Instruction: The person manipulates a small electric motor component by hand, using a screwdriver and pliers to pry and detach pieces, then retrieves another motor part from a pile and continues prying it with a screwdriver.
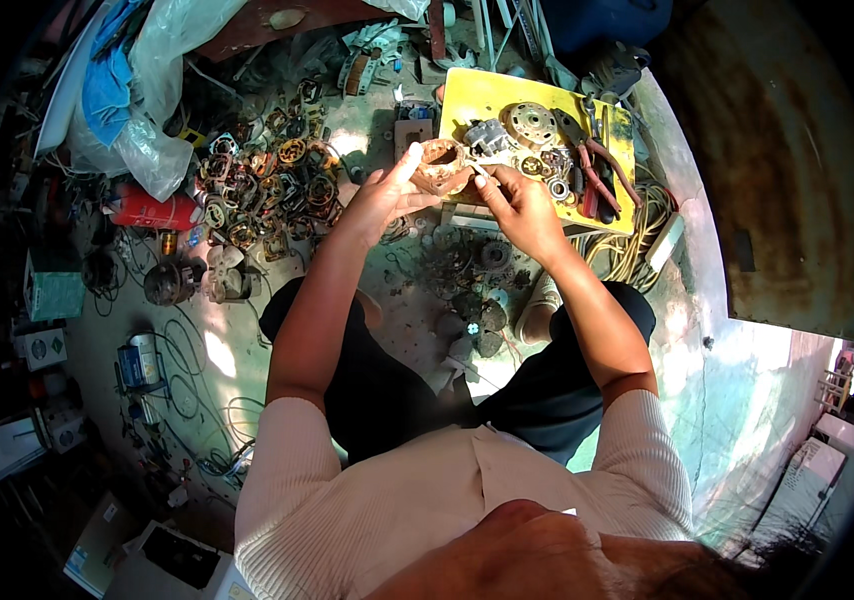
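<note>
A rusty, copper-coloured ring part (442, 164), open in the middle, is held up by my left hand (387, 195), fingers and thumb round its left side. My right hand (515, 205) is closed at the ring's right side on a thin pale piece, too small to name. Behind both hands is a yellow board (484, 90) carrying a round slotted metal plate (532, 124), grey metal parts (487, 137), several small rings (557, 187) and red-handled pliers (589, 170).
A heap of wound motor cores (267, 180) lies left, with a red cylinder (152, 207) and plastic bags (162, 100). Cables (182, 380) run over the floor. Small dark parts (467, 310) lie between my legs. Coiled hose (637, 235) and a rusty panel (797, 200) are right.
</note>
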Demonstrator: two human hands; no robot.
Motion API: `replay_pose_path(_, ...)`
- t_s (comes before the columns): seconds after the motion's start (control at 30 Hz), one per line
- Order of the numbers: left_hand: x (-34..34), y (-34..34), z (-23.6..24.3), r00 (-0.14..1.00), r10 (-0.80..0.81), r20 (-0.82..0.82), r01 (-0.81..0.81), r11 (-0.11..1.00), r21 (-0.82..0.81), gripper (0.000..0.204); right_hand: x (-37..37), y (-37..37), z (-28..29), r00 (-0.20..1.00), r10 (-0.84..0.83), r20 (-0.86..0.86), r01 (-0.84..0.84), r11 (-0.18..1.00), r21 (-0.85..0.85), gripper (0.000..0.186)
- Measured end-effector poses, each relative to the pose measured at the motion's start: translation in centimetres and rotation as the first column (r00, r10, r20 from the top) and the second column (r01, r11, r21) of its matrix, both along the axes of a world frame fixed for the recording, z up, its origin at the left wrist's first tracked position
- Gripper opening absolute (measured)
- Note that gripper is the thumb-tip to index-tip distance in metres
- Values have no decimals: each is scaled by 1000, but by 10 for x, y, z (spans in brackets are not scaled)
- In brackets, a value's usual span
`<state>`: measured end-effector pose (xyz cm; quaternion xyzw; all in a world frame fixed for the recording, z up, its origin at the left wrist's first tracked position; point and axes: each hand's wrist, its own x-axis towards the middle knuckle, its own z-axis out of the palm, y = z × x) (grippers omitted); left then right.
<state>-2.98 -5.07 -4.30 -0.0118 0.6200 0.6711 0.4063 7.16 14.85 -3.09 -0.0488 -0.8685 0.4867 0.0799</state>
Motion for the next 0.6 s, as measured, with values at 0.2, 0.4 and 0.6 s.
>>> replay_pose_path(0.2, 5, 1, 8, 975, 13, -220, 6, 996, 88, 64, -3, 5, -5, 998, 21, 58, -25, 998, 64, 35)
replay_pose_path(0.4, 4, 3, -3, 858, -29, -513, 13, 999, -35, 44, -5, 1, -30, 1000, 24, -3, -24, 967, -253, 33)
replay_pose_path(0.6, 19, 17, -4, 867, 165, -470, -78, 977, 198, 50, 0, -5, -13, 997, 57, 44, -45, 969, -243, 30)
